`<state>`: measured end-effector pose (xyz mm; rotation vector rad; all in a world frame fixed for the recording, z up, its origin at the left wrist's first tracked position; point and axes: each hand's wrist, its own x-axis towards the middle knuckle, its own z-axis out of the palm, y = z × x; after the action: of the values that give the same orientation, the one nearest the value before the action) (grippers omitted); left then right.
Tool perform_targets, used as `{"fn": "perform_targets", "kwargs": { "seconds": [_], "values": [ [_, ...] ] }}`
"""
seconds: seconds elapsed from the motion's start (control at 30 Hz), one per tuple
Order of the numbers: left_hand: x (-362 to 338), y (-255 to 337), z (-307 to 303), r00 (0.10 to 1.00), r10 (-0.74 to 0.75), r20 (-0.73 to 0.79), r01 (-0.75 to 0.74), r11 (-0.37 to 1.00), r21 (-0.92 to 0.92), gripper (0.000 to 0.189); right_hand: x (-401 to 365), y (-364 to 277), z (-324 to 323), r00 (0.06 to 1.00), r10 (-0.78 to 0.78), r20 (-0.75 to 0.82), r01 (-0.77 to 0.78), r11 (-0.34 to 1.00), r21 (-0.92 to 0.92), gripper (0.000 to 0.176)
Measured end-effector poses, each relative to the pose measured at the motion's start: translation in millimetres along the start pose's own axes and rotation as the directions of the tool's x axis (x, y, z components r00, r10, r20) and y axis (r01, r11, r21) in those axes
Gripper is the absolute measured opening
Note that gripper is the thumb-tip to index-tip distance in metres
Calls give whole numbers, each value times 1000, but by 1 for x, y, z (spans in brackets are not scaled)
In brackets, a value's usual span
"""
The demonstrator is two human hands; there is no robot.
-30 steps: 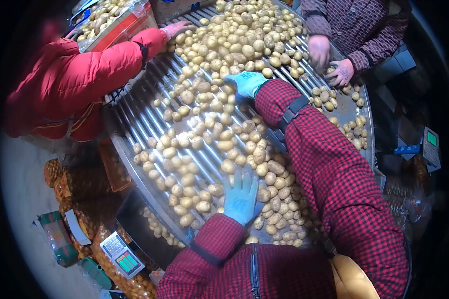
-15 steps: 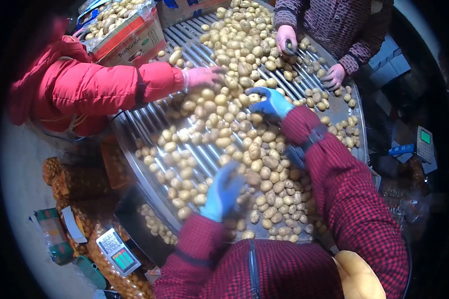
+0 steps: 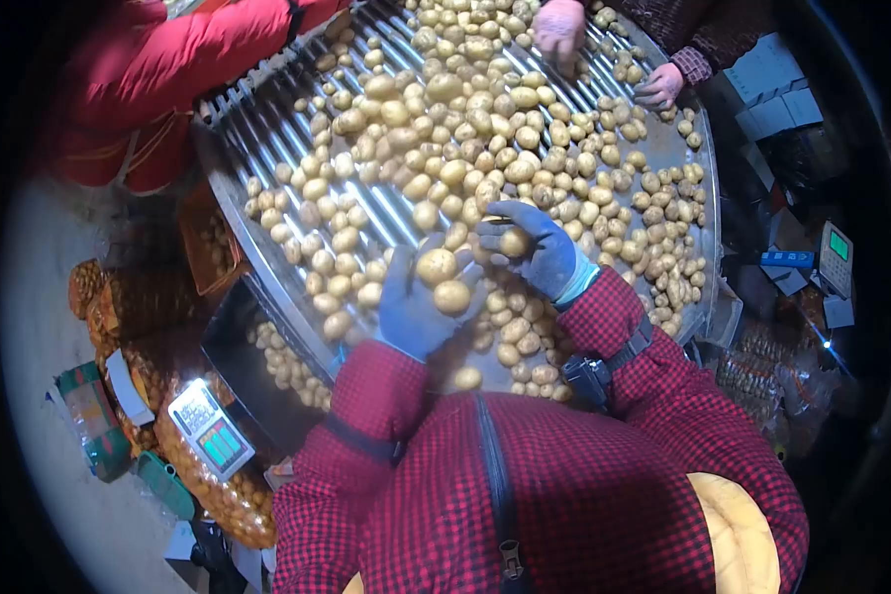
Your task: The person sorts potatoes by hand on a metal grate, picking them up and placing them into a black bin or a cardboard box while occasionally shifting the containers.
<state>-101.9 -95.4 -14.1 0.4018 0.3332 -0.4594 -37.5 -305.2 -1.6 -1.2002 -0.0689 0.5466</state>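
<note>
My left hand (image 3: 413, 315), in a blue-grey glove, is turned palm up at the near side of the sorting table. Two potatoes, an upper potato (image 3: 436, 265) and a lower potato (image 3: 452, 297), lie in it, with the fingers cupped about them. Just to the right, my gloved right hand (image 3: 547, 259) curls its fingers around another potato (image 3: 514, 242). Many loose potatoes (image 3: 465, 148) spread over the metal rollers (image 3: 381, 213) beyond both hands. Some of the right hand's fingertips are hard to make out.
Across the table are a co-worker's pink-gloved hands (image 3: 560, 35); a red sleeve (image 3: 188, 59) reaches in at left. A dark chute (image 3: 238, 342) with potatoes, a scale display (image 3: 210, 431) and filled net bags (image 3: 148, 307) stand left. Another display (image 3: 837, 259) is at right.
Both my hands have come together near the table's front, and potatoes are now in them. The view has shifted, and the red-sleeved person's hand has left it.
</note>
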Motion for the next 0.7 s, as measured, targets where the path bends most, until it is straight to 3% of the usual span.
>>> {"fn": "perform_targets", "kwargs": {
  "seconds": [0.1,0.2,0.33,0.37,0.47,0.5,0.57,0.6,0.63,0.67,0.7],
  "values": [
    [-11,-1,-2,1000,-5,-9,5,1000,-12,63,-5,9,8,985,166,-54,-113,840,530,44],
    [-22,-1,-4,1000,-5,-10,5,1000,-2,63,-8,38,5,997,55,-45,-30,902,430,43],
    [-35,-1,-8,1000,-2,-4,2,1000,1,63,-20,39,16,994,96,47,-104,784,612,45],
    [-39,-1,-9,1000,1,-4,-1,1000,4,63,-34,32,36,936,-330,123,333,943,-10,44],
    [-49,1,-13,1000,6,-2,-6,1000,10,64,-40,23,68,942,-309,132,333,911,-242,42],
    [-52,3,-15,1000,7,-7,-7,1000,7,64,-41,15,79,988,-92,122,114,975,-191,45],
    [-60,8,-18,999,41,-16,-40,998,45,64,-43,-16,112,931,357,82,-350,933,-85,53],
    [-66,10,-20,996,84,-35,-79,988,133,64,-41,-2,114,952,268,145,-233,947,-222,52],
    [-78,13,-25,972,237,4,-191,773,605,64,-40,11,116,963,177,205,-99,934,-343,52],
    [-88,18,-29,951,309,11,-215,633,744,64,-42,18,122,942,-101,321,248,853,-459,50],
    [-99,23,-33,931,366,-20,-229,625,746,64,-43,20,124,932,-131,339,258,895,-364,50]
  ]
}}
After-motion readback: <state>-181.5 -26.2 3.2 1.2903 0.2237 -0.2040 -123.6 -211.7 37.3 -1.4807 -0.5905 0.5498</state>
